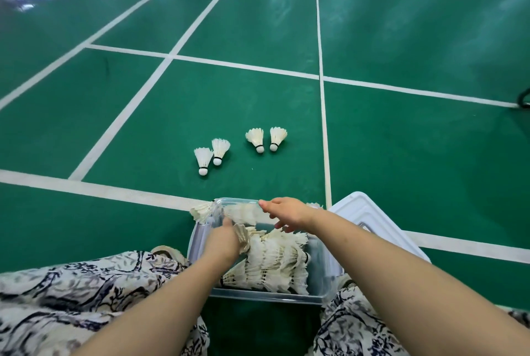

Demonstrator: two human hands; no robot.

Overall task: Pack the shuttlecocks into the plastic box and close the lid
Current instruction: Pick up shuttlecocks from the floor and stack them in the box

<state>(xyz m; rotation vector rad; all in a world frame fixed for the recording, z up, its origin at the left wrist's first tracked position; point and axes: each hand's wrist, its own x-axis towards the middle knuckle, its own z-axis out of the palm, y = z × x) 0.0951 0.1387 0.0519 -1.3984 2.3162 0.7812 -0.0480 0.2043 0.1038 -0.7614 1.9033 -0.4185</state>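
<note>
packing is under way — the left hand [222, 241] reaches into the plastic box [324, 275] at lower centre, its grip hidden among stacked shuttlecocks [272, 258]. the right hand [286, 213] hovers loosely spread over the far rim. four loose shuttlecocks [220, 150] wait mid-frame — fetch those next; the lid [370, 212] lies right.

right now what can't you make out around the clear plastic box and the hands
Head view:
- Left hand fingertips: buried among feathers in the clear plastic box; grip unknown.
- White plastic lid: partly behind the right hand and forearm.
- Black curved object: cut off by the right edge.
</note>
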